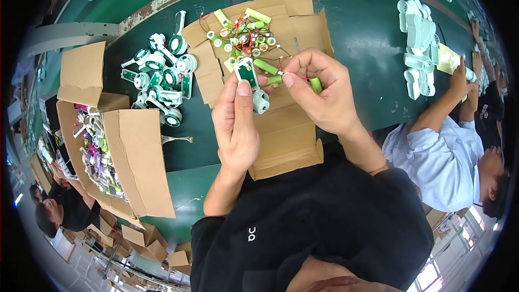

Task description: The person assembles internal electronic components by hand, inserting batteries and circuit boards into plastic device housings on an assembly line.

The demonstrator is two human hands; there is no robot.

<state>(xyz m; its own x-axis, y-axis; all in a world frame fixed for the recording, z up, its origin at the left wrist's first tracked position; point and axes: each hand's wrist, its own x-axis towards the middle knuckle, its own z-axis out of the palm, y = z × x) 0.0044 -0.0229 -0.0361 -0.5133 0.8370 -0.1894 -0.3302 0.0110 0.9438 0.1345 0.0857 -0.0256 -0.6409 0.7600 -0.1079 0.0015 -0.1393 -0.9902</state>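
Observation:
My left hand [236,130] grips a small handheld fan body [260,103], white and pale green, with its thumb on the open handle where a green circuit board shows. Close beside it, my right hand [330,94] pinches a thin battery lead between thumb and forefinger. A light-green cylindrical battery [315,85] shows at the right palm, with red wire near it. Behind both hands, several green batteries [258,15] with red and black wires lie heaped on a flattened cardboard box [286,143]. Whether the lead touches the board I cannot tell.
More fan bodies [155,60] are piled on the green table [357,27] at left. An open carton [138,157] of mixed plastic parts stands nearer. Pale-green casings [420,38] are stacked at right, beside a co-worker in a striped shirt [438,157]. Another person sits far left.

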